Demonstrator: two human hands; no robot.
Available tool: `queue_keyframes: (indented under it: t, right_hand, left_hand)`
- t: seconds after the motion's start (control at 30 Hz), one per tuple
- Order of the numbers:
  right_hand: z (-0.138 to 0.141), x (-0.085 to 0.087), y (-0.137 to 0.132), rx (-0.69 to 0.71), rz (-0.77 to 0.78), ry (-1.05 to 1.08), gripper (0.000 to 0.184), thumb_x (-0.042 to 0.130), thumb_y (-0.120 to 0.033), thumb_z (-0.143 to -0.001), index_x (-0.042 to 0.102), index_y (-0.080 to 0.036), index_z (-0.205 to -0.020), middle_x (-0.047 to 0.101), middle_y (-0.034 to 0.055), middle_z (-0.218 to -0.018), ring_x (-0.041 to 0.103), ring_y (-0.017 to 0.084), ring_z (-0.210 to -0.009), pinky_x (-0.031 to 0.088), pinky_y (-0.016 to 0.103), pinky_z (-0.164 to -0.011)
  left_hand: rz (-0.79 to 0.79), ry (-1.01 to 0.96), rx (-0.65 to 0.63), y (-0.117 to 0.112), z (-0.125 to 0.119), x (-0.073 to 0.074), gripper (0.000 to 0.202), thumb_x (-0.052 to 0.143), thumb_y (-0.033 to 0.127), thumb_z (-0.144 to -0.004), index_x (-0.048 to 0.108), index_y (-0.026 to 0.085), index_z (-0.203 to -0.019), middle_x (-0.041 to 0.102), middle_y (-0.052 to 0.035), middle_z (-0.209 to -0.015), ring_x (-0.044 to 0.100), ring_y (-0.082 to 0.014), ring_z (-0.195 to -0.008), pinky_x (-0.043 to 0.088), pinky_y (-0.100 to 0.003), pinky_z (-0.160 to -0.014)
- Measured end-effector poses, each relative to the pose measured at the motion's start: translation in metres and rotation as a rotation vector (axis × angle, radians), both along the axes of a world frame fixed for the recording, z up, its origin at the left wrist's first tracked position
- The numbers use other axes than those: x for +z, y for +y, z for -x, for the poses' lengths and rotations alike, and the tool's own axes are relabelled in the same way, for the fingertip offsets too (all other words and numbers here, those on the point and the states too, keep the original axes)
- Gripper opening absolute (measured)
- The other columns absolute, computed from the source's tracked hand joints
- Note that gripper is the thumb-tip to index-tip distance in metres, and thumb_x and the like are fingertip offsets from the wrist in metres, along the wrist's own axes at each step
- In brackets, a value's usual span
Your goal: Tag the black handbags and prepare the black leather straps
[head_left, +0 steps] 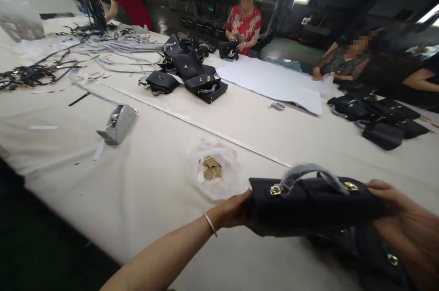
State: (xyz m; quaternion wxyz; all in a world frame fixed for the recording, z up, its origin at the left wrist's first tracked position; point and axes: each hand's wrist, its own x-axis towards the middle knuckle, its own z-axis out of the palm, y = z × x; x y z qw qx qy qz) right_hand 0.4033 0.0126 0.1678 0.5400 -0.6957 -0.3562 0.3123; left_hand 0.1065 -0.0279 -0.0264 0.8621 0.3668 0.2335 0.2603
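A black handbag (308,208) with gold fittings is held up between my two hands over the near right of the table. Clear plastic wraps its arched handle (312,171). My left hand (235,211), with a bangle at the wrist, grips the bag's left end. At the other end, my right hand (394,204) is closed on the bag, its fingers partly hidden and blurred. Beneath the bag lies another dark bag (370,259) with a gold fitting, partly covered. Left of the bag stands an open plastic bag (224,190) with brown scraps inside.
A grey tape dispenser (120,124) sits on the pale tabletop (147,181). Black handbags pile up at centre back (188,69) and at right (384,117). Straps (37,71) lie at left. White sheeting (270,78) covers the far side, where several people work.
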Motion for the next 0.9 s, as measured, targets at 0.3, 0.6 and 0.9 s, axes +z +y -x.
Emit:
queue_keyframes:
  t: [0.3,0.6,0.9]
  right_hand:
    - [0.105,-0.090,-0.160,-0.412,0.062,0.542,0.023,0.074,-0.021,-0.061,0.059,-0.026,-0.078,0.066,0.0054,-0.091,0.064,0.029,-0.092,0.050,0.055,-0.089]
    - [0.212,-0.183,-0.231,-0.439,0.154,0.554,0.043,0.086,-0.033,-0.052,0.063,-0.021,-0.085,0.067,-0.0007,-0.090,0.062,0.014,-0.078,0.052,0.025,-0.062]
    - [0.211,-0.138,-0.236,-0.137,0.475,0.068,0.060,0.079,-0.064,-0.061,0.067,-0.021,-0.100,0.068,0.0014,-0.069,0.064,0.023,-0.065,0.051,0.032,-0.054]
  left_hand:
    - [0.150,0.029,0.355,-0.041,0.084,0.012,0.052,0.040,0.057,-0.099,0.057,0.020,-0.131,0.062,-0.0140,-0.132,0.066,-0.0213,-0.112,0.053,-0.039,-0.096]
    - [-0.454,0.749,0.524,0.011,0.138,-0.004,0.015,0.055,0.014,-0.087,0.069,0.017,-0.092,0.070,-0.0076,-0.097,0.062,-0.0226,-0.099,0.048,-0.043,-0.100]
    - [-0.934,0.887,0.177,0.055,0.137,0.021,0.020,0.051,0.020,-0.096,0.068,0.020,-0.107,0.063,-0.0135,-0.122,0.054,-0.0262,-0.122,0.038,-0.040,-0.111]
